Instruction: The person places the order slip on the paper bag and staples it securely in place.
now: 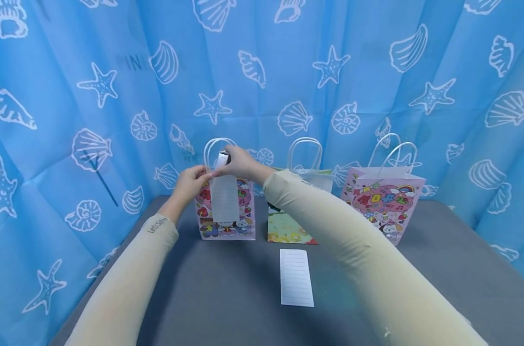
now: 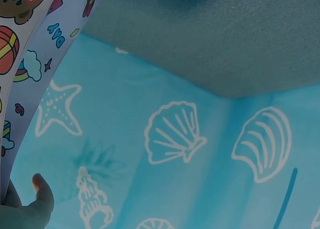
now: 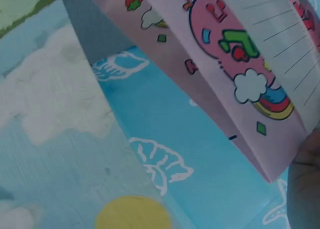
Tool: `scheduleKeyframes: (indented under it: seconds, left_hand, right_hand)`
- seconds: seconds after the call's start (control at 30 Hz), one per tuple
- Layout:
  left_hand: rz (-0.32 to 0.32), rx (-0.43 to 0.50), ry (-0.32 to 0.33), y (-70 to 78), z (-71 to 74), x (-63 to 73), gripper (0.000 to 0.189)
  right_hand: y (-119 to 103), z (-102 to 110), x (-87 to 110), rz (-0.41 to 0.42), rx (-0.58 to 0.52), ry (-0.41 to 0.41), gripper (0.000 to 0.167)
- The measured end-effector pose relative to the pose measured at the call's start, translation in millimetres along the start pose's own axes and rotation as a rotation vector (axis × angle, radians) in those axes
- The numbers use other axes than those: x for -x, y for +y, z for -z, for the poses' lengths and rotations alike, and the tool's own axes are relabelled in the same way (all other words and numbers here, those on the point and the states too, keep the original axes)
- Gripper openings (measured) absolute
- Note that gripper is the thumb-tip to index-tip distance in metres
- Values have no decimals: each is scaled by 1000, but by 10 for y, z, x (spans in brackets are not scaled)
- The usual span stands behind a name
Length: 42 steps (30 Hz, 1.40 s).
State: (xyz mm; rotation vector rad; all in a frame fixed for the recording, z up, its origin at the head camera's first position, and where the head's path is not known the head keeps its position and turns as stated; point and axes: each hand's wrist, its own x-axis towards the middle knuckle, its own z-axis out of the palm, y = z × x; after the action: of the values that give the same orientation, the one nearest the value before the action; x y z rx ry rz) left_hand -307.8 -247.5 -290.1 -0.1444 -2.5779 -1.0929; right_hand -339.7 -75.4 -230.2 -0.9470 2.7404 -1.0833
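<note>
A pink cartoon-printed paper bag [image 1: 246,211] with white handles stands at the left on the table. A lined paper slip [image 1: 225,202] hangs over its front, near the top edge. My left hand [image 1: 189,185] pinches the bag's upper left edge beside the slip's top corner. My right hand [image 1: 242,163] grips a small white and dark tool [image 1: 221,159], stapler-like in shape, at the top of the slip; its far part is hidden by the fingers. In the right wrist view the lined slip [image 3: 280,34] lies against the bag's printed front.
A green and white bag [image 1: 288,228] stands in the middle, partly behind my right arm. Another pink bag [image 1: 385,199] is at the right. A second lined slip [image 1: 296,278] lies on the grey table [image 1: 227,298]. Behind hangs a blue shell-patterned curtain [image 1: 262,62].
</note>
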Motion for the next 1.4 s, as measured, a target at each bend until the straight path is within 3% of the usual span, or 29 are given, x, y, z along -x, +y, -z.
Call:
scheduleKeyframes:
  seconds: [0.17, 0.33, 0.47, 0.73, 1.03, 1.4]
  left_hand:
    - [-14, -8, 7, -3, -21, -4, 27]
    - [-6, -2, 8, 7, -33, -6, 22]
    - [-5, -2, 1, 12, -40, -10, 22]
    - [-2, 13, 2, 9, -47, -12, 21]
    - [6, 19, -3, 18, -44, -10, 25]
    - [-12, -7, -5, 17, -51, -10, 26]
  right_hand:
    - [20, 16, -31, 15, -3, -88, 66]
    - [20, 33, -49, 27, 4, -153, 57]
    - [29, 41, -67, 21, 9, -180, 65]
    - [7, 6, -90, -19, 34, -171, 86]
    - [1, -36, -92, -70, 126, -119, 89]
    - [62, -9, -112, -3, 138, -199, 92]
